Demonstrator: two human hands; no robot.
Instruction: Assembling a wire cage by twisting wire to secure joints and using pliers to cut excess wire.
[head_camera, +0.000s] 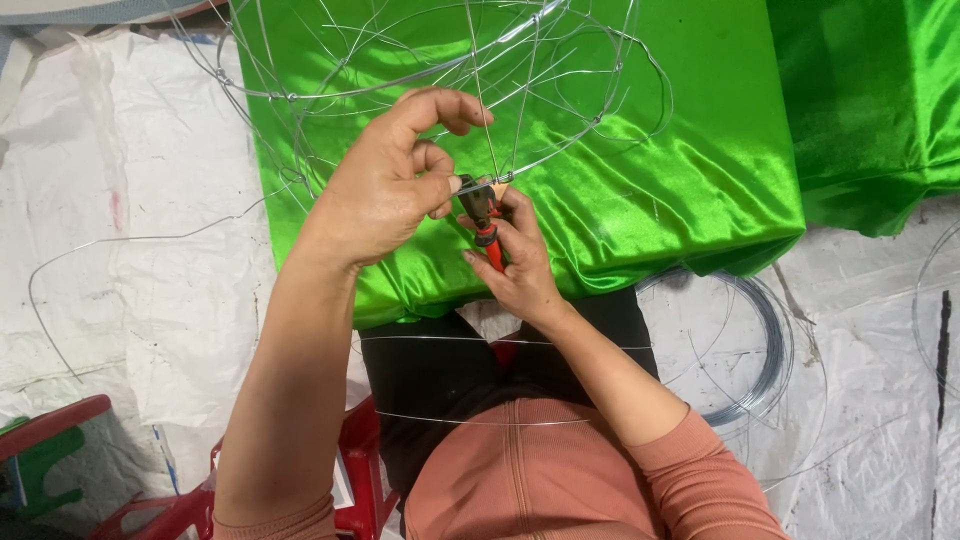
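A thin wire frame (560, 60) of rings and struts rests over shiny green fabric (640, 180). My left hand (385, 185) pinches a joint of the frame's lower ring between thumb and fingers. My right hand (515, 260) grips red-handled pliers (485, 225), whose dark jaws meet the same wire joint just beside my left fingertips. Both hands work close together over the near edge of the fabric.
White plastic sheeting (130, 250) covers the floor. A coil of wire (765, 345) lies at the right, a loose bent wire (100, 245) at the left. A red stool (355, 450) sits under me; a red and green stool (40, 450) stands bottom left. More green fabric (870, 100) lies top right.
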